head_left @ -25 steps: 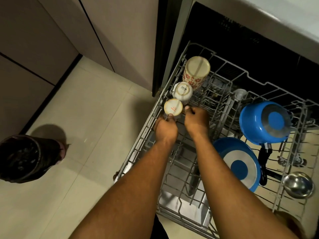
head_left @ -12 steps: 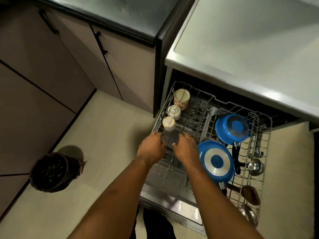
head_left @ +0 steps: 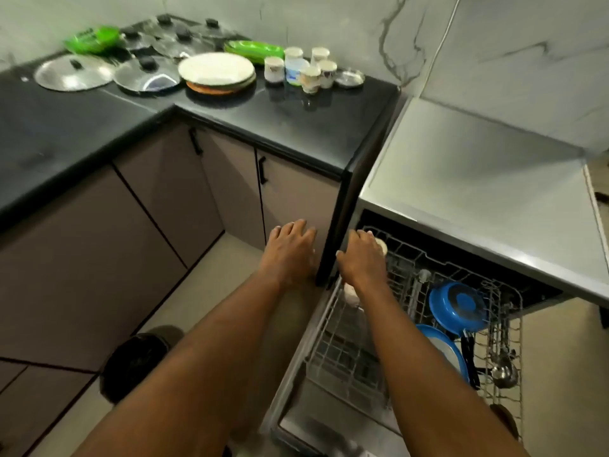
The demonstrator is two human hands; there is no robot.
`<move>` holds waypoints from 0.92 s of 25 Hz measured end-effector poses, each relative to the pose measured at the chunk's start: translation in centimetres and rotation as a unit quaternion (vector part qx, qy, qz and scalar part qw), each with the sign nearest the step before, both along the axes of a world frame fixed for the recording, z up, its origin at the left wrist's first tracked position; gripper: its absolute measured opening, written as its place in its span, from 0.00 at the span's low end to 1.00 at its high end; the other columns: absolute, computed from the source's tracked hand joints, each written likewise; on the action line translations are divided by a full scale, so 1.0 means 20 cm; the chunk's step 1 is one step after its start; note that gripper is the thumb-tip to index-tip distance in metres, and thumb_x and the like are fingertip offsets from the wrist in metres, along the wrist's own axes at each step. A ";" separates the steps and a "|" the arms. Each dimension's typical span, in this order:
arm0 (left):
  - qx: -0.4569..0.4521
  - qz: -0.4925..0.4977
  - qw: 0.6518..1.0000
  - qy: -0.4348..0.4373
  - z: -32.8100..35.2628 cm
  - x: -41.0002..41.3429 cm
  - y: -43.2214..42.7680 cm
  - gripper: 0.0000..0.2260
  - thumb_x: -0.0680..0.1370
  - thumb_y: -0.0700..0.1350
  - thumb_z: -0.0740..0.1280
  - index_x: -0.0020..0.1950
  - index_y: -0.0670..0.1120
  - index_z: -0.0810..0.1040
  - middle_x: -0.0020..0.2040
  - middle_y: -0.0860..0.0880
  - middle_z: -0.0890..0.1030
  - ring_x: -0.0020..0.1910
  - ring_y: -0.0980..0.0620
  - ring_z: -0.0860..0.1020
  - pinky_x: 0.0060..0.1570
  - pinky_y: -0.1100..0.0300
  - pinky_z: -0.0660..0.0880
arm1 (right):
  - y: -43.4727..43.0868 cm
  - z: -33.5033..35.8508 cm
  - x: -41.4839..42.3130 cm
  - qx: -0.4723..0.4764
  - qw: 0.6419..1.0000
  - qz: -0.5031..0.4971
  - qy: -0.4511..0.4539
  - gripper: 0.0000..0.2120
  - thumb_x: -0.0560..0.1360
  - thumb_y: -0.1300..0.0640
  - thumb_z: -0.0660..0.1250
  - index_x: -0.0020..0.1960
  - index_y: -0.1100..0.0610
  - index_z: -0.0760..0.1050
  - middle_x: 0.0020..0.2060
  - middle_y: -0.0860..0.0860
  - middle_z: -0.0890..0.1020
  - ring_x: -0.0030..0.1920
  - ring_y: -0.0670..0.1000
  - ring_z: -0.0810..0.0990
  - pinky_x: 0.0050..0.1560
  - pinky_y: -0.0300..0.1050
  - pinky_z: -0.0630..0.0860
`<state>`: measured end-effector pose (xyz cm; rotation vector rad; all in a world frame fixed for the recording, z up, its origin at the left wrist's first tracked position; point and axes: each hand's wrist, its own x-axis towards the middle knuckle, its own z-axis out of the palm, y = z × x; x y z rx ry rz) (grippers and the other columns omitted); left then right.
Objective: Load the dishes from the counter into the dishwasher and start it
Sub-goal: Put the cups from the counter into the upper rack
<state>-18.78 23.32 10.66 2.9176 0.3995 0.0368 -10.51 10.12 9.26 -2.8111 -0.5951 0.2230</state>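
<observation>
Over far-left corner of dishwasher rack (head_left: pixel 329 341): right hand (head_left: pixel 362 258), palm down, fingers (head_left: pixel 360 237) loosely spread, slightly bent, gripping nothing. Rack cup (head_left: pixel 382 246) peeks out just beside its fingertips. Left hand (head_left: pixel 290 252) alongside, before cabinet door (head_left: pixel 296 199), palm down, fingers (head_left: pixel 291 228) relaxed, empty. Both forearms stretched forward. Well beyond fingertips, on black counter (head_left: pixel 313 127): counter cups (head_left: pixel 309 72), plate stack (head_left: pixel 217 69), steel lids (head_left: pixel 74 72). Right of right-hand fingers, in rack: blue pans (head_left: pixel 458 308).

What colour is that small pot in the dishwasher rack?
The pot is bright blue, seen in the head view.
</observation>
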 end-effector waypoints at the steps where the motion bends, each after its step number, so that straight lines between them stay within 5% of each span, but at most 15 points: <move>1: 0.009 -0.007 1.000 -0.013 0.06 -0.01 0.09 0.22 0.81 0.48 0.60 0.75 0.47 0.66 0.76 0.44 0.63 0.75 0.44 0.62 0.73 0.47 0.60 | 0.09 0.07 -0.01 -0.003 1.000 0.000 -0.012 0.24 0.77 0.52 0.64 0.70 0.59 0.66 0.70 0.58 0.69 0.74 0.59 0.61 0.73 0.55 0.60; 11: 0.040 -0.012 0.993 -0.109 0.62 -0.02 1.12 0.23 0.80 0.49 0.61 0.75 0.48 0.66 0.77 0.44 0.63 0.75 0.43 0.62 0.73 0.48 0.59 | 1.04 0.60 -0.14 0.060 0.992 -0.047 -0.104 0.28 0.78 0.52 0.61 0.75 0.60 0.61 0.74 0.57 0.64 0.77 0.56 0.55 0.76 0.53 0.53; 23: 0.037 -0.060 0.996 -0.063 0.51 0.41 1.43 0.24 0.81 0.48 0.61 0.78 0.50 0.61 0.79 0.45 0.59 0.78 0.46 0.57 0.75 0.47 0.55 | 1.39 0.58 0.35 0.081 0.989 -0.074 -0.097 0.29 0.79 0.52 0.61 0.76 0.59 0.58 0.75 0.55 0.63 0.77 0.56 0.54 0.76 0.51 0.53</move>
